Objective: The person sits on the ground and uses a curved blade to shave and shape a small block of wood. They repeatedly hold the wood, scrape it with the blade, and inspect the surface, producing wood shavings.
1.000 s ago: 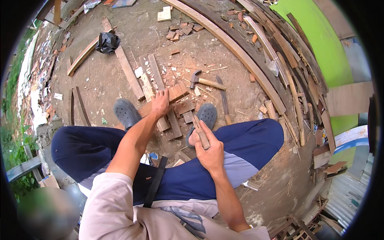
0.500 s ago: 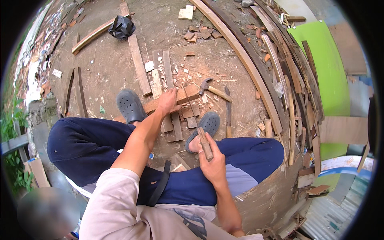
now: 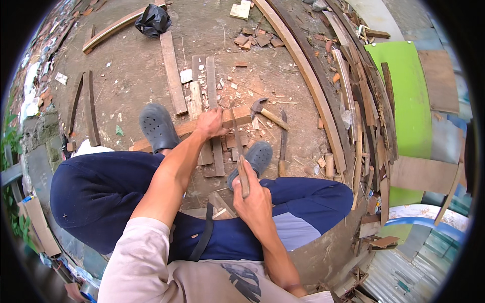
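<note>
My left hand (image 3: 211, 122) is closed over a wooden beam (image 3: 188, 127), which lies crosswise on other planks (image 3: 217, 159) between my feet. In my right hand (image 3: 254, 199) is the wooden handle of a thin-bladed handsaw (image 3: 237, 139). Its long, dark, narrow blade crosses the beam just right of my left fingers; the teeth are too small to make out. Beyond the blade, near the beam's right end, a claw hammer (image 3: 270, 115) with a wooden handle rests on the ground. A long knife (image 3: 283, 144) with a wooden handle lies beside it.
My grey clogs (image 3: 156, 126) flank the work. Long timbers (image 3: 308, 70) and stacked scrap wood (image 3: 371, 101) run along the right, by a green panel (image 3: 404, 96). Brick pieces (image 3: 260, 39), wood chips and a black plastic bag (image 3: 153, 20) lie farther off.
My right hand has moved forward and slightly left with the handsaw, and the blade reaches farther over the beam. My left hand stays on the beam. The whole view has shifted slightly.
</note>
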The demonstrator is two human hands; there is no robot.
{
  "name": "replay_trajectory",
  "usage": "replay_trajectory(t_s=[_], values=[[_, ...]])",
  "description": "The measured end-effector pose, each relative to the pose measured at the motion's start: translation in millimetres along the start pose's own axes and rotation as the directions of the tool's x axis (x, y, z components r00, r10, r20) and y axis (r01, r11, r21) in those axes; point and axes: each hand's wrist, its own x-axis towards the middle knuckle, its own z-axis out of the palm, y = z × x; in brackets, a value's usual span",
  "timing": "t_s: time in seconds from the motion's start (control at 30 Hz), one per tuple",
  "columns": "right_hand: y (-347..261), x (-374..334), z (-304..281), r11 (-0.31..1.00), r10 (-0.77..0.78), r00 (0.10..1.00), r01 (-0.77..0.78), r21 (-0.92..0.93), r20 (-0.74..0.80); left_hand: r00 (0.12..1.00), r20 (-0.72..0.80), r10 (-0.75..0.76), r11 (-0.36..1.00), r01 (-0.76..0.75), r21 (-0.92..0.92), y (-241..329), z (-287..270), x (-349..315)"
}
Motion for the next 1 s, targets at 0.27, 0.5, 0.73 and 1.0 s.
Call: replay_trajectory(t_s=[0.27,0.5,0.73,1.0], values=[[-7,37,7,0.996,-0.08,0.995,0.078,-0.052,-0.052,1.0,0.012,0.019,1.0,-0.02,0.022,-6,0,7],[-26,26,-10,0.998,0.061,0.996,-0.062,0.006,0.059,1.0,0.006,0.027,0.999,-0.027,0.022,2,0,4],[-9,67,8,1.0,0.003,1.0,-0.003,0.023,0.01,0.999,-0.036,0.021,0.999,-0.019,0.042,0,9,-3],[-7,70,0,0.998,-0.028,1.0,0.027,0.052,0.013,1.0,-0.02,0.024,0.999,-0.023,0.049,9,-5,-2]])
